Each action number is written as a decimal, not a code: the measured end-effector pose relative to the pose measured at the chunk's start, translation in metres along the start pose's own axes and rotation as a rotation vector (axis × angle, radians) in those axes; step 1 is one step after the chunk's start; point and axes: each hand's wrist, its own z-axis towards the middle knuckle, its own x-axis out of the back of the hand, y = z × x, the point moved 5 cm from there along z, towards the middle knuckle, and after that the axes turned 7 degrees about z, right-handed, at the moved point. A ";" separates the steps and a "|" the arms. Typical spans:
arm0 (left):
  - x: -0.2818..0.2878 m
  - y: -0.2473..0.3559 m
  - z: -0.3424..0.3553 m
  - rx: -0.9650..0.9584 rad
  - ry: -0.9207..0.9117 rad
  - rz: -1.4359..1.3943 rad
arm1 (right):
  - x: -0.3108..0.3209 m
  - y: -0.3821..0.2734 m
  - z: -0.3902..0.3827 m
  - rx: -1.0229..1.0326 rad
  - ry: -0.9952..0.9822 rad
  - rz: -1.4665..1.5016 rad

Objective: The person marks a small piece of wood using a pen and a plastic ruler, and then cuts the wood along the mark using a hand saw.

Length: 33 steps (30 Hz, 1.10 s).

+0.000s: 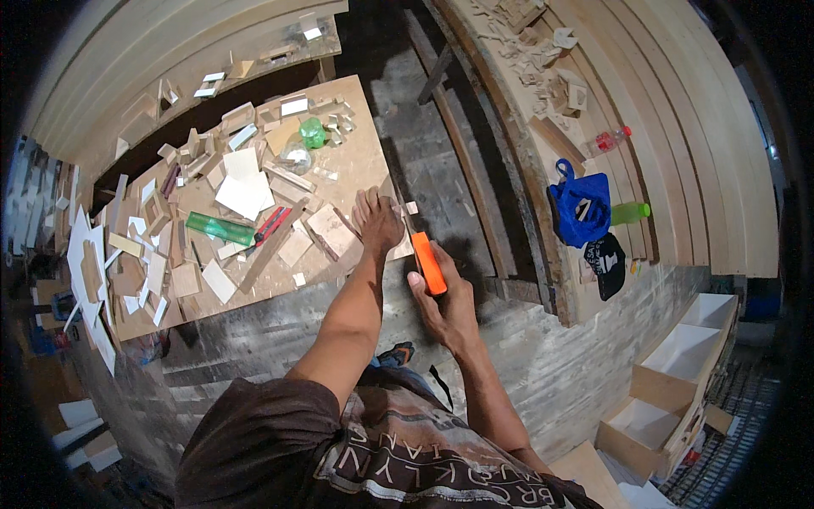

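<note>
My right hand point(449, 305) is closed round the orange handle of a hand saw point(431, 265). The saw's thin dark blade points away from me, along the right edge of a wooden worktable point(254, 297). Just left of the blade, my left hand point(377, 222) lies palm down near the table's right corner, fingers stretched forward and slightly apart. Whatever is under the palm is mostly hidden. A small pale wood block point(412, 208) shows beside the blade. Flat wood pieces point(333, 231) lie left of my left hand.
Wood offcuts and white panels point(244, 185) crowd the table, with a green bottle point(220, 228), red-handled tool point(271, 225) and green plastic item point(312, 132). At right, a bench carries a blue bag point(581, 204), black cap point(605, 265) and bottles point(609, 140). White-lined wooden boxes point(678, 352) stand lower right.
</note>
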 end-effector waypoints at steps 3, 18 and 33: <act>-0.005 -0.006 -0.006 -0.022 0.118 0.038 | -0.003 -0.014 0.001 -0.287 -0.129 -0.013; -0.013 -0.004 0.005 0.071 0.022 0.131 | 0.048 -0.052 -0.013 -0.351 -0.027 0.035; -0.036 -0.029 0.008 0.025 0.181 0.232 | 0.038 -0.044 -0.055 -0.144 -0.063 -0.090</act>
